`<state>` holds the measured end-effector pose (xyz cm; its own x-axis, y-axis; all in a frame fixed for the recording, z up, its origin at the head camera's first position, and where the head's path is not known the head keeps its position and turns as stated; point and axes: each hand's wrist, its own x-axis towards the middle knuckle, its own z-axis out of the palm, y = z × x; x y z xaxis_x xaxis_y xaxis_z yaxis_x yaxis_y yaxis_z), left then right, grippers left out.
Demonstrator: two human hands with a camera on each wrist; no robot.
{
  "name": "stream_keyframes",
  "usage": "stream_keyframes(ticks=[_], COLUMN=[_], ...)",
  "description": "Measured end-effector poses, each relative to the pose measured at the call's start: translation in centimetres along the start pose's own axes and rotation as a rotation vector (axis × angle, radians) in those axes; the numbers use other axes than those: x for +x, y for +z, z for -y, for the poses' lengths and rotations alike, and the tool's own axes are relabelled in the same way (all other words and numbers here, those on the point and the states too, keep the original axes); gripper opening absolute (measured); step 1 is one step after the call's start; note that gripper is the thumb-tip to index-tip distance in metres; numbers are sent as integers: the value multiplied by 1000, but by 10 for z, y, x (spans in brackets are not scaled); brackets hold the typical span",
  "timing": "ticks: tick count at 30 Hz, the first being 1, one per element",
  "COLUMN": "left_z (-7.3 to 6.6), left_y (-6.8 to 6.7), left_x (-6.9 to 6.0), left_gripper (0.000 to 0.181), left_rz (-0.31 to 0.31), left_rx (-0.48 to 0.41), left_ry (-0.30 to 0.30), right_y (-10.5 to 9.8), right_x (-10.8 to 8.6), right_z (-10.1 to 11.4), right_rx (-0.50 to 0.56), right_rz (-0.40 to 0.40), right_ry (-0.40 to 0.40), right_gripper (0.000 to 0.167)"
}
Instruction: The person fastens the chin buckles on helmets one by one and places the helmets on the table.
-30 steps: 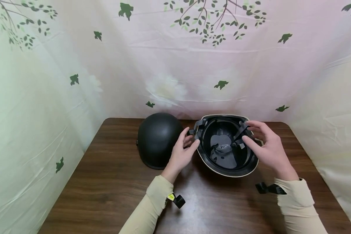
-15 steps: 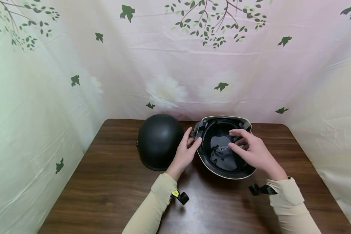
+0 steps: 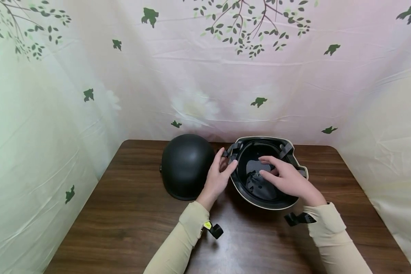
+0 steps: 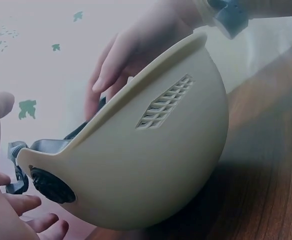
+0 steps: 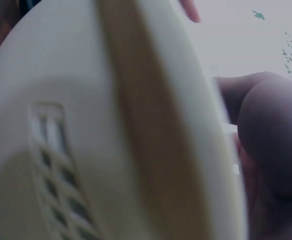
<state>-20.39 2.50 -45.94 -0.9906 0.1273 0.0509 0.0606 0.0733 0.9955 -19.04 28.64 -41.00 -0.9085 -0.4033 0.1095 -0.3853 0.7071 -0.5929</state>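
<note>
A cream helmet (image 3: pixel 267 207) lies upside down on the table, its black lining and straps facing up. Vent slots and a round black knob (image 4: pixel 53 185) mark its outer shell. At its left rim, my left hand (image 3: pixel 215 179) has thumb and fingers spread around a dark strap buckle (image 4: pixel 17 182); whether they touch it is hard to tell. My right hand (image 3: pixel 287 179) reaches over the right rim into the bowl, thumb and forefinger apart above the grey padding (image 3: pixel 257 167). In the right wrist view the shell hides most of that hand.
A black helmet (image 3: pixel 187 167) sits dome up just left of the cream one. The brown wooden table (image 3: pixel 130 228) ends at a printed cloth (image 3: pixel 205 76) behind and at both sides. Each wrist wears a small black camera (image 3: pixel 215 231).
My right hand has moved left from the strap on the right rim to over the inside of the helmet. My left hand has stayed near the left rim, shifting slightly.
</note>
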Motion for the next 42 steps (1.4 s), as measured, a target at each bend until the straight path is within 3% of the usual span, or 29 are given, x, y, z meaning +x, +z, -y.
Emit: stream_keyframes(ticks=[5,15,24,33,42], left_z=[-3,-7,-10,-16,-16], left_y=[2,-1,-3,-6,-6], left_x=[1,0,2,4,4], left_gripper=[78,76,69,65,64], left_rz=[-29,-49,-43,-30,-4], left_rx=[5,2,-101,-149,-56], left_ry=[25,143,226,315,338], right_y=[6,12,14,10,16], right_x=[3,4,6,10,18], right_z=[0,0,-1,-1,2], right_rx=[26,29,36,220,390], right_rz=[27,78,106,181,240], right_ry=[9,27,44,125,190], right_gripper=[50,58,59,59,61])
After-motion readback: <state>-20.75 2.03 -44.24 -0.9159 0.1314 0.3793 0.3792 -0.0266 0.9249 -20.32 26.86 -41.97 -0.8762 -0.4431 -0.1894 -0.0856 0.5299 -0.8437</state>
